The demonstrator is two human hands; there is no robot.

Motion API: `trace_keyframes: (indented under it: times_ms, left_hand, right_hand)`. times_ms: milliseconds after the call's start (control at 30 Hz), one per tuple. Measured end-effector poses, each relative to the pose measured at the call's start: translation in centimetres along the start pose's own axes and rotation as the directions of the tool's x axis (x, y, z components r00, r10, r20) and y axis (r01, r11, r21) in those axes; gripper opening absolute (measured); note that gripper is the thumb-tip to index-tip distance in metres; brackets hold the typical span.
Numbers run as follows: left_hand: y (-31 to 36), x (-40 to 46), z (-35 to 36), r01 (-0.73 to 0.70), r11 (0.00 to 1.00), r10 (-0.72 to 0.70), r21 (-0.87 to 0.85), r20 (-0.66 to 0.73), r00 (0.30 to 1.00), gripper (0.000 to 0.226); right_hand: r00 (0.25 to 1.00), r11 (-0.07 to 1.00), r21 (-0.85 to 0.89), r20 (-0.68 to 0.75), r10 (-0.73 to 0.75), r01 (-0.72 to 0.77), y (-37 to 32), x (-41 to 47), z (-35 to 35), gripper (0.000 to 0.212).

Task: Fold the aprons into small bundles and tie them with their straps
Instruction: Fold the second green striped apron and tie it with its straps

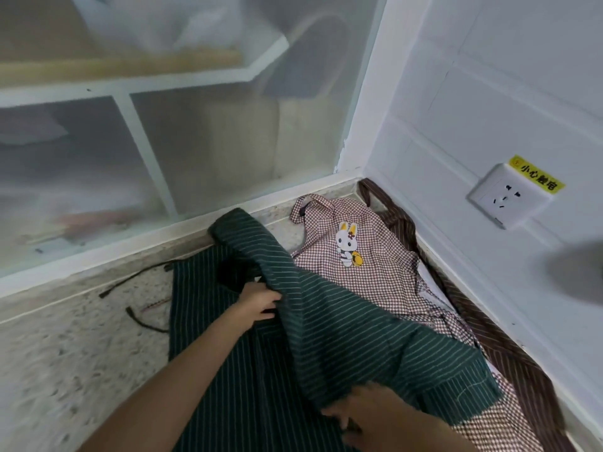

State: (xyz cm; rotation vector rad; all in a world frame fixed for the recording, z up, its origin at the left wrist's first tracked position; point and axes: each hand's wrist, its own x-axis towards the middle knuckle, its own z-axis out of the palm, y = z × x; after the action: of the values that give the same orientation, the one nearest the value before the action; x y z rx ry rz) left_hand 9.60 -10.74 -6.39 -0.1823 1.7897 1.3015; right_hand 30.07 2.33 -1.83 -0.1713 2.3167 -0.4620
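Green striped apron (342, 327) half-folded on counter, checked bunny apron (368, 252) flat beside

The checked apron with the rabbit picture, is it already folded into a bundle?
No, the checked apron lies spread out flat on the counter, partly under the green striped apron.

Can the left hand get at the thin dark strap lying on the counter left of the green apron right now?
Probably yes: the strap lies bare on the counter, but the left hand must first release the green apron.
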Motion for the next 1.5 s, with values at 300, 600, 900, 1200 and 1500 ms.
trace_keyframes:
  times_ms: [300, 600, 900, 1200, 1500]
  left_hand:
    - [-2.7, -3.0, -9.3, 0.037, 0.978, -0.055, -0.205, -0.086, 0.995, 0.027]
    - [3.3, -3.2, -8.5, -0.262, 0.927, 0.287, 0.267, -0.059, 0.956, 0.018]
    - [5.7, -2.0, -0.5, 0.313, 0.801, -0.110, -0.510, 0.389, 0.915, 0.078]
    - [1.6, -9.0, -1.3, 0.053, 0.649, -0.099, -0.759, -0.015, 0.995, 0.050]
    - [-10.4, -21.6, -7.9, -0.408, 0.878, 0.449, 0.250, -0.137, 0.883, 0.038]
  right_hand:
    - [0.914, 0.977, -0.066, -0.371, 0.165, -0.204, -2.3, 9.5, -2.0, 0.085]
    - [0.820, 0.768, 0.639, -0.458, 0.342, 0.037, 4.0, 5.2, -11.5, 0.016]
    - [0.636, 0.771, 0.621, -0.654, 0.409, 0.143, 2.3, -1.1, -14.8, 0.017]
    - [0.732, 0.927, 0.373, -0.638, 0.239, 0.023, -2.3, -8.0, -8.0, 0.019]
    - [1.000, 0.996, -0.085, -0.016, 0.005, -0.006, -12.6, -5.6, -1.0, 0.022]
